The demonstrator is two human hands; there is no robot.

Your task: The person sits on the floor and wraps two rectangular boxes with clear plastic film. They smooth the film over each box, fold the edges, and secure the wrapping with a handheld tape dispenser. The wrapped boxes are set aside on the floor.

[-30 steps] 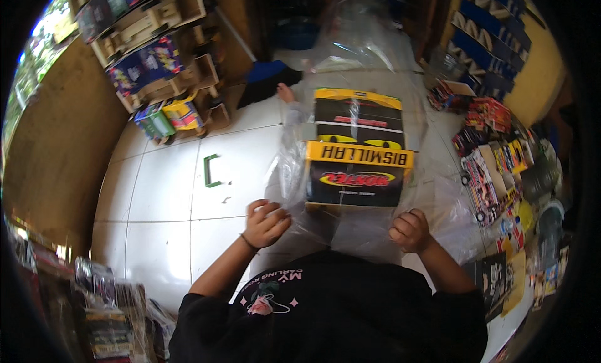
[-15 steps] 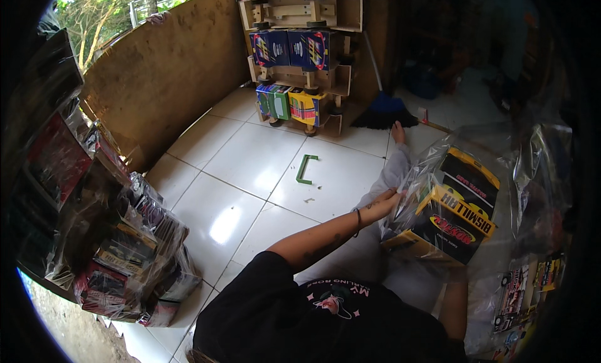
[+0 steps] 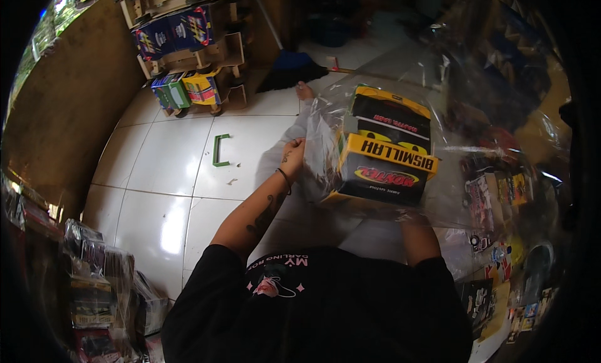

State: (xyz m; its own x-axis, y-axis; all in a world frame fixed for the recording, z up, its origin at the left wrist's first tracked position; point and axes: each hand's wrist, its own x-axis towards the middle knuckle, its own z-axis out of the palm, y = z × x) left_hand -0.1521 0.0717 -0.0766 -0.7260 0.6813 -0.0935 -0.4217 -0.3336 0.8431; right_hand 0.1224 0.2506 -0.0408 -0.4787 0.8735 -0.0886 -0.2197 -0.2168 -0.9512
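Clear plastic film (image 3: 320, 153) is spread loosely around a boxy black-and-yellow toy (image 3: 387, 147); whether the film is a bag or a sheet cannot be told. The toy is seen through it, placed over the lap, right of centre, with its yellow band turned toward the body and its front face tilted upward. Creases and glints are gathered along the film's left side; on the right it is draped past the toy toward the floor goods.

In the lower left, plastic-wrapped packages (image 3: 94, 285) are piled, dark and yellow pieces being made out inside. At upper left, wooden toy trucks (image 3: 175, 34) are stacked, wheels exposed, with printed blue, green and yellow bodies. Colourful toy pieces (image 3: 481, 200) are laid out on the right, partly veiled by film.

The left arm is extended forward, a dark bracelet (image 3: 285, 178) worn at the wrist. The left hand (image 3: 294, 153) is held beside the toy, fingers curled, the film's left edge pinched. The right arm is bent in close; the right hand (image 3: 411, 216) is blurred by film under the toy's near right corner, so its grip cannot be told.

On the white tiled floor (image 3: 150, 156), a green bracket-shaped piece (image 3: 216, 151) is seen left of the left hand, and a broom (image 3: 291, 69) beyond it, near a bare foot (image 3: 304, 91).
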